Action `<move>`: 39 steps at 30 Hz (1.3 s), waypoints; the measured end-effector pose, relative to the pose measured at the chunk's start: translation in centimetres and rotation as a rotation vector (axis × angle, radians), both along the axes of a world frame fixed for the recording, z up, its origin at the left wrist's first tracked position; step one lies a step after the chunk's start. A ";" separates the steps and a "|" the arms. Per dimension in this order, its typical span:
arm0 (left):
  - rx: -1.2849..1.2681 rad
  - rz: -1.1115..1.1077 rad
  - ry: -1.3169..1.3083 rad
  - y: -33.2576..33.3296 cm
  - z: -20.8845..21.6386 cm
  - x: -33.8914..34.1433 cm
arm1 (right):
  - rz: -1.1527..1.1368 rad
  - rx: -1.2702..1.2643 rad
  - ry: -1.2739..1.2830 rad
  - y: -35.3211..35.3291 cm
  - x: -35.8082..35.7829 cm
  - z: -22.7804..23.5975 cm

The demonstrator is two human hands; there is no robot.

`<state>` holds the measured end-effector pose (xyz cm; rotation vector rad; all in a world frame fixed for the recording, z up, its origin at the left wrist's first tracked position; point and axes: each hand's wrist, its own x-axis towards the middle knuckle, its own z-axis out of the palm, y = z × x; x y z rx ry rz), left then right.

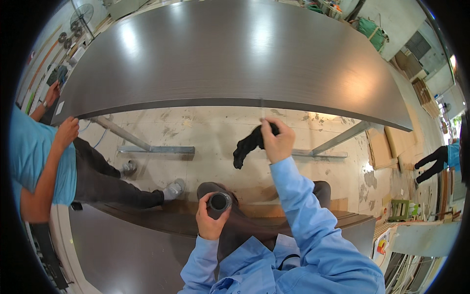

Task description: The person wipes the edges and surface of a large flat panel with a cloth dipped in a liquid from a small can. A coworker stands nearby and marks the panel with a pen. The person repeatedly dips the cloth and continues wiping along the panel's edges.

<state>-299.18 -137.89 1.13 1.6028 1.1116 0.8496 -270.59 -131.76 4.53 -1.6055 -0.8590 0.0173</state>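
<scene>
My left hand (210, 223) is wrapped round a small, dark, round open-topped container (220, 202), held above my lap. My right hand (280, 142) is raised just below the near edge of a large dark brown panel (205, 59). From its closed fingers a crumpled black cloth (248, 146) hangs down to the left. A thin, blurred sliver shows between the fingertips and the panel's edge; I cannot make out what it is. The panel lies flat on a metal frame (171, 150).
Close on the left stands a person in a blue shirt (39, 157), one hand (68, 131) at the panel's corner. Another dark panel stack (137, 245) lies behind me. Cardboard sheets (391, 147) lean at the right, with a further person (435, 159) beyond.
</scene>
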 end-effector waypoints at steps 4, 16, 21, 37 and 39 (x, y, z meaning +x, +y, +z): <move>-0.038 -0.041 -0.035 -0.5 -0.1 1.2 | -0.162 -0.004 0.091 -5.1 5.3 1.0; 0.079 -0.148 0.103 -2.2 1.9 6.3 | -0.194 0.094 0.069 -7.3 8.6 0.3; 0.046 -0.172 0.113 -2.7 2.1 7.4 | -0.062 0.001 0.069 -6.1 7.4 1.1; 0.075 -0.227 0.157 -2.8 2.3 9.0 | -0.306 0.061 -0.030 -10.5 15.5 0.1; 0.044 -0.244 0.123 -3.0 2.0 9.6 | -0.436 0.076 -0.028 -13.8 20.0 0.3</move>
